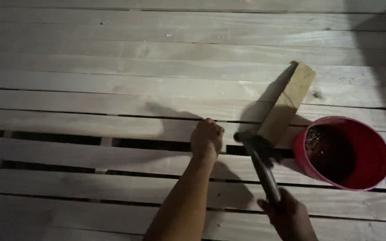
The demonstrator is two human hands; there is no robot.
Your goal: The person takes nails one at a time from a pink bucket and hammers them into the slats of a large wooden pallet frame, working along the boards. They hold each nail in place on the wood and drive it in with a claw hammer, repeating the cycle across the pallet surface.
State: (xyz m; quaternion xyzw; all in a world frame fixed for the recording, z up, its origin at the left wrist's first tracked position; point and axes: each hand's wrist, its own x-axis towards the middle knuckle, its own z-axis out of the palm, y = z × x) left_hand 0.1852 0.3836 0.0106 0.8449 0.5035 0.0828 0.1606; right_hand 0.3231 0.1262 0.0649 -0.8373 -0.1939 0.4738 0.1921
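A dark hammer (261, 161) is being gripped by the closed right hand (287, 216), its long axis running up-left toward the left hand (207, 138), which is being pinched shut on the planks (112, 80), just left of the hammer head.

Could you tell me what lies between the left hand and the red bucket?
In the head view, the hammer head and the lower end of a wood block lie between the left hand and the bucket.
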